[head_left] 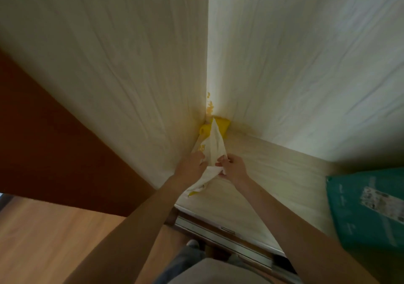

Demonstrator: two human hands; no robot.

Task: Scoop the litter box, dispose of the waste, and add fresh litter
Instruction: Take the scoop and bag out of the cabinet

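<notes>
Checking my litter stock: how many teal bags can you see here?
1. The teal bag lies on the pale floor at the right edge, partly cut off by the frame; others may sit out of view.

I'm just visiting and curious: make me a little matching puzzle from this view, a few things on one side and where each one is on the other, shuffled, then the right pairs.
Things:
1. white plastic bag
2. teal litter bag
3. yellow object
4. wooden floor

Places:
A. in the far corner where the pale walls meet
B. at the right edge of the view
C. pinched between the left hand and right hand
D. lower left, beneath the left arm

Pairs: 1-C, 2-B, 3-A, 4-D
</notes>
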